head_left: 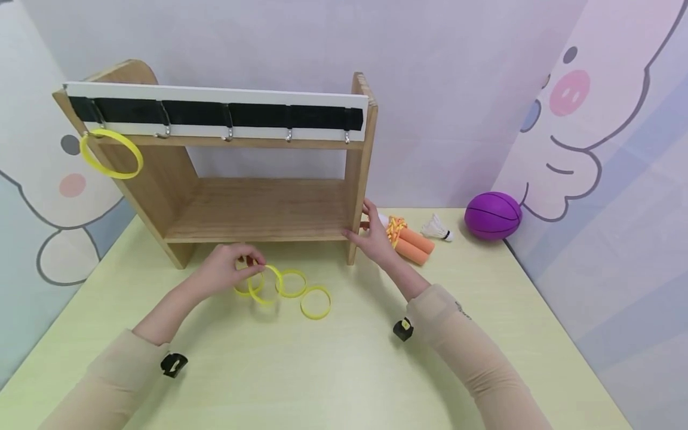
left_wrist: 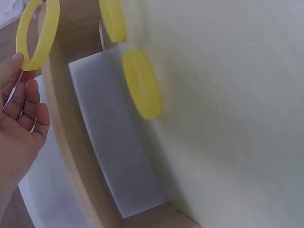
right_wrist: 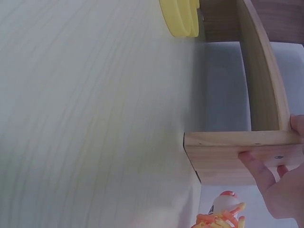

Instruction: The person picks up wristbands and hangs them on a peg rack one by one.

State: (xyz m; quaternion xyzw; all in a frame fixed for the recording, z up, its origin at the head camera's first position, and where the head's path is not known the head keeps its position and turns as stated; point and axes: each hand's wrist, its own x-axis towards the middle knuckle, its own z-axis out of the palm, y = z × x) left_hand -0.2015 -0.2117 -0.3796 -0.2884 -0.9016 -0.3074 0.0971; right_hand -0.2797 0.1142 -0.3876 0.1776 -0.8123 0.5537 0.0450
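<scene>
My left hand (head_left: 223,272) pinches a yellow ring (left_wrist: 48,35) between thumb and fingers, raised in front of the lower shelf of a wooden rack (head_left: 269,209). Three more rings lie on the table below and beside it, among them one ring (head_left: 316,318) farthest right. Another ring (head_left: 119,175) hangs from the leftmost hook of the black-and-white rail (head_left: 193,112) on top. With my right hand (head_left: 376,239) I grip the rack's right side panel (right_wrist: 223,164), thumb at the front edge and fingers on the outer face.
Right of the rack lie a jump rope with orange handles (head_left: 414,248) and a white shuttlecock (head_left: 436,228). A purple ball (head_left: 493,216) rests by the wall at the table's (head_left: 333,370) back right. Several metal hooks (head_left: 228,132) stick out from the rail.
</scene>
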